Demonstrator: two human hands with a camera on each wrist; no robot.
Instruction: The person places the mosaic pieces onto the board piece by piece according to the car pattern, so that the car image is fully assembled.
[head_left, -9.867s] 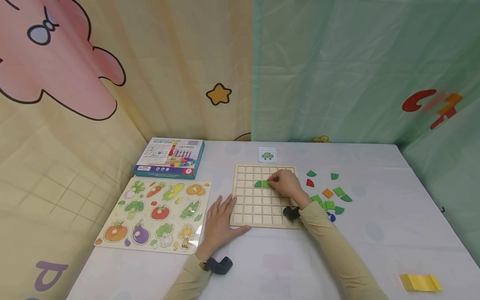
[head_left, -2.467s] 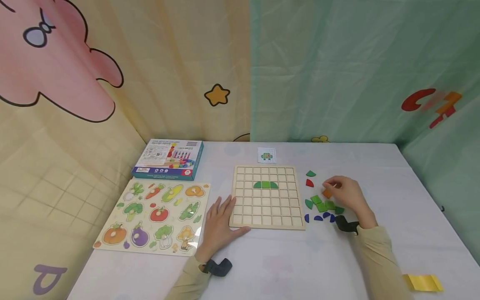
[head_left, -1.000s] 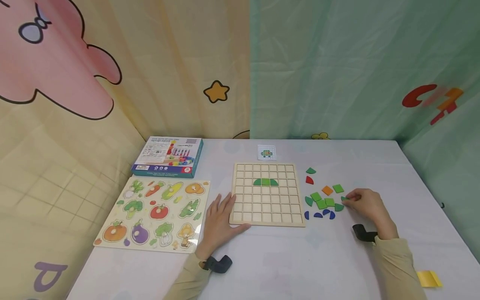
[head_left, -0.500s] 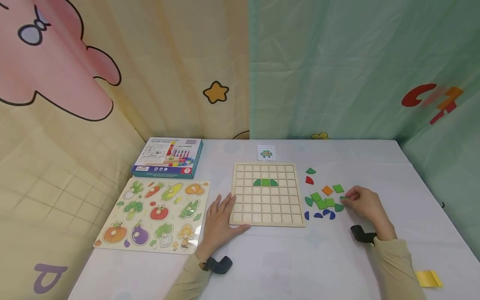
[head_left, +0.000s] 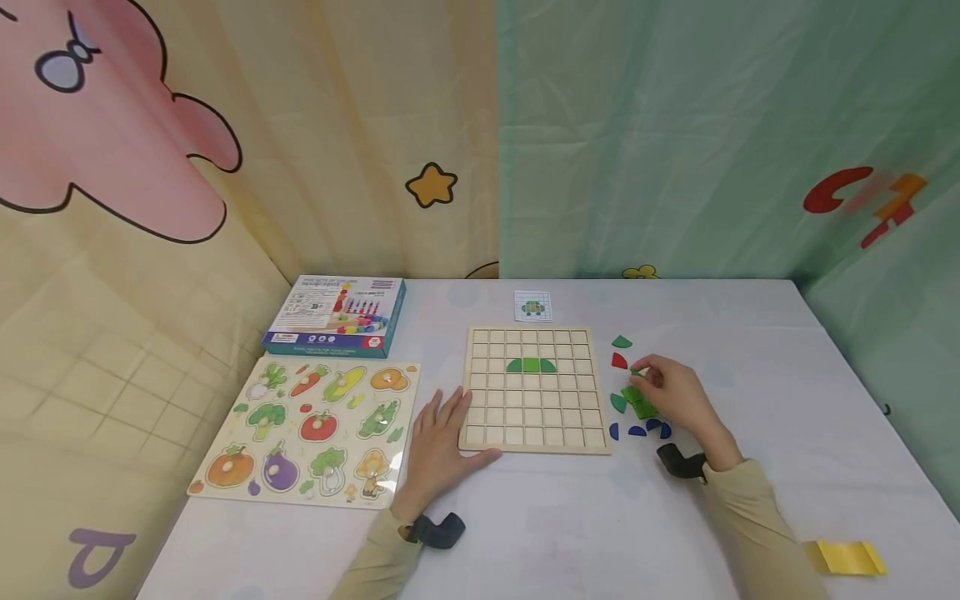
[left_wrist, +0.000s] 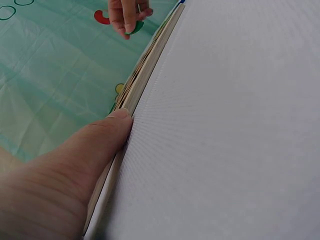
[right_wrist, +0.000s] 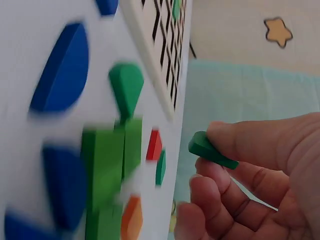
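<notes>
Between thumb and fingertips my right hand (head_left: 678, 402) pinches a green quarter-circle tile (right_wrist: 210, 150), raised off the table to the right of the wooden grid board (head_left: 495, 421). My left hand (head_left: 438, 450) lies at the board's lower left corner with fingers spread; its thumb (left_wrist: 100, 145) touches the front edge. On the board, a green square tile (head_left: 531, 365) sits between two rounded green tiles. Loose beside the board are green squares (right_wrist: 107, 160), a red quarter-circle (head_left: 619, 361), blue half-circles (head_left: 637, 431) and an orange tile (right_wrist: 132, 220). The right hand covers some tiles in the head view.
A small picture card (head_left: 532, 306) lies behind the board. To the left are a vegetable puzzle board (head_left: 300, 458) and a flat toy box (head_left: 337, 312). A folded yellow piece (head_left: 847, 558) lies at the front right. Curtains stand behind the table.
Since the oldest frame, the right hand has left the board, leaving a third tile in the green row. It has since picked up a green quarter-circle and moved left. The left hand stays put.
</notes>
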